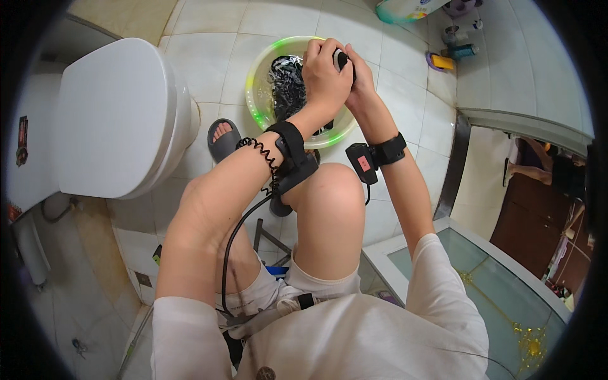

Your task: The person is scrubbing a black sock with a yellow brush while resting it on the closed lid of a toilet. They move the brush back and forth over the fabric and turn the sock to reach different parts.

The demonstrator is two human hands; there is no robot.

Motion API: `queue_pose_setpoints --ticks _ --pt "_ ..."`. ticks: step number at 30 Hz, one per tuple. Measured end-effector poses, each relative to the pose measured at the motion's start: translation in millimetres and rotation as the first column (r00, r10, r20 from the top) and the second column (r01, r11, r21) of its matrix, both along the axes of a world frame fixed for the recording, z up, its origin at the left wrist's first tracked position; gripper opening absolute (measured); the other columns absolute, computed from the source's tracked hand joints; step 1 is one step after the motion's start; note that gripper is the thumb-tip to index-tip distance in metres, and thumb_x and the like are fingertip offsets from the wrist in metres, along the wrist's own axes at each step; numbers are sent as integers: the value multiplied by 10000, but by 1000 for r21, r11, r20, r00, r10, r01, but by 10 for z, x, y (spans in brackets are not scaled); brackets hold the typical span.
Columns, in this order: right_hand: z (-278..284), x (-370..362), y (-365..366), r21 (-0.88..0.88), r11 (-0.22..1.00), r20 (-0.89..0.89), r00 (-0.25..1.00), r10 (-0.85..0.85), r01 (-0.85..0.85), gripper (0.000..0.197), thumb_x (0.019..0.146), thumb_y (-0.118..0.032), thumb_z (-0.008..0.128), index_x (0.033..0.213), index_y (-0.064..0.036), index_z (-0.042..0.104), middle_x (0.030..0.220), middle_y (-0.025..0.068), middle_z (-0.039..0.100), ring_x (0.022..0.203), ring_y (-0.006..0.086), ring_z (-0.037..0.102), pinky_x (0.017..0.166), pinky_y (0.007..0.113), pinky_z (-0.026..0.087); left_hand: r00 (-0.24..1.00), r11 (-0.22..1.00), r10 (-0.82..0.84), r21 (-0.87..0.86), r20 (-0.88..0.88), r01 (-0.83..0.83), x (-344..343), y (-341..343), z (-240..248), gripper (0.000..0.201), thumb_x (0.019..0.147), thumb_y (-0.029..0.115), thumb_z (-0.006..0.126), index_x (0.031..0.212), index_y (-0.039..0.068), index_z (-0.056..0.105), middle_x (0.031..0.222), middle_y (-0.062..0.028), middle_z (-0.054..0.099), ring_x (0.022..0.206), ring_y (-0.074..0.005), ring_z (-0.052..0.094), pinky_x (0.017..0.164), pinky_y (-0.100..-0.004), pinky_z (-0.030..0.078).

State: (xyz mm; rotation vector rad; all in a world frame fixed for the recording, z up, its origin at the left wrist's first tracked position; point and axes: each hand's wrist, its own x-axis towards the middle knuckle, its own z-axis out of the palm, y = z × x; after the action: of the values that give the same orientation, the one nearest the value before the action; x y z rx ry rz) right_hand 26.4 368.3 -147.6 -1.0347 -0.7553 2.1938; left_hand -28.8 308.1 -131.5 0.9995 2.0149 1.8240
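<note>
Seen from above, a seated person leans over a round, pale basin (255,107) with a yellow-green rim, on a tiled floor (405,95). Take the basin as the clock's centre, with 12 at the top of the view. Dark, wet-looking cloth (288,88) lies inside it. At 2 o'clock, above the rim, both hands grip a black bundle (341,60) with a pale band. The fingers of the left hand (325,76) are curled firmly round it; the right hand (361,79) closes against its other side, some fingers hidden. Whether the bundle joins the cloth below cannot be told.

The step looks like squeezing or rubbing by hand. It would probably go best nearer the basin's centre, so drips fall inside, with steady pressure from both palms and the left wristband (291,142) and coiled cord (259,149) kept clear of the wet.

For room, bare tile spreads at 12 and 3 o'clock. A slipper (223,140) with a foot in it sits near the rim at 8, the toilet (120,120) farther off at 9. A knee (332,190) limits movement toward 5 and 6; bottles (461,50) stand well apart, between 2 and 3.
</note>
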Motion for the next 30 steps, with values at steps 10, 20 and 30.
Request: queue_pose_setpoints --ticks 10,20,30 --pt "-196 -33 126 35 999 16 1000 10 -11 229 872 -219 417 914 -32 541 832 71 572 740 174 563 637 300 478 957 992 -115 -79 -267 97 -93 71 -123 208 675 143 550 858 48 520 832 -169 487 814 -365 486 697 -401 405" --pt "-424 984 -112 537 762 651 753 -100 -363 449 797 -384 531 1055 -16 508 969 109 573 921 214 538 779 291 413 594 943 5 -202 804 266 -807 -207 -454 297 796 220 402 1001 23 486 942 -145 560 835 -266 561 684 -408 469" --pt "-1647 2671 -1360 -108 729 978 -204 -45 -675 353 757 -314 534 1003 -62 507 910 159 569 853 321 561 697 408 458 523 935 172 -305 835 179 -1382 -858 -362 324 859 242 354 1089 30 438 1058 -163 522 911 -301 552 756 -467 479"
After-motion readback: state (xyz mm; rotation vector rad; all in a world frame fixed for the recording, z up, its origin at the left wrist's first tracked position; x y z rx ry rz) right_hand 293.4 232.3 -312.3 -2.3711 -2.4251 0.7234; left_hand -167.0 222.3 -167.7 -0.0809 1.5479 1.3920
